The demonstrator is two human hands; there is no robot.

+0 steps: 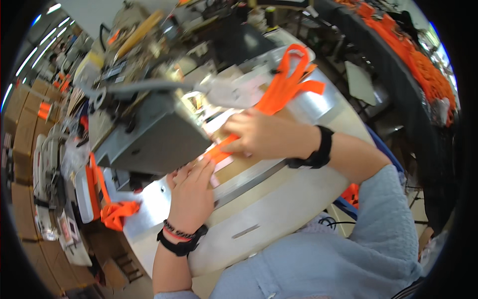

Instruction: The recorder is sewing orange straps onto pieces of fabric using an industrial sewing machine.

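Beneath the head of a grey sewing machine, an orange strap runs between my two hands. My left hand is at the machine's near side, its fingers closed together on the strap's near end, fingertips partly hidden by the machine head. My right hand grips the strap farther right, fingers curled round it. Beyond that hand, a bundle of orange strap loops stretches toward the far right of the machine table. The needle area is hidden from view.
On the left, more orange strap hangs at the table edge. Past the machine lies a cluttered bench with a dark panel. A large heap of orange material lies at the far right. Cardboard boxes line the left side.
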